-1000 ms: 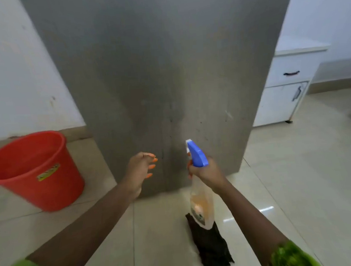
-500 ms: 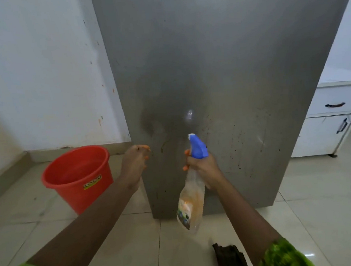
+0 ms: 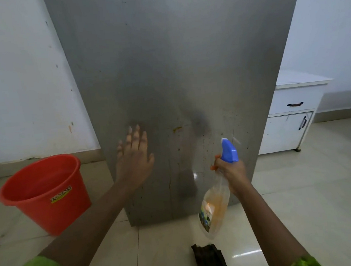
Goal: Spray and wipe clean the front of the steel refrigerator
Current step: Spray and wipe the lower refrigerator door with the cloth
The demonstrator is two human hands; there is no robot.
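Since half a second ago, the left hand (image 3: 133,157) has uncurled: its fingers (image 3: 137,136) are now straight and slightly spread before the refrigerator (image 3: 175,69) front. They are blurred, so contact cannot be told. The refrigerator's top is cut off, as is the dark cloth (image 3: 209,261) on the floor (image 3: 313,195). The right hand (image 3: 231,172) grips the spray bottle (image 3: 214,206) by its neck, fingers curled. The bottle slants, blue nozzle up towards the speckled steel, base down-left. A red bucket (image 3: 44,193) stands left.
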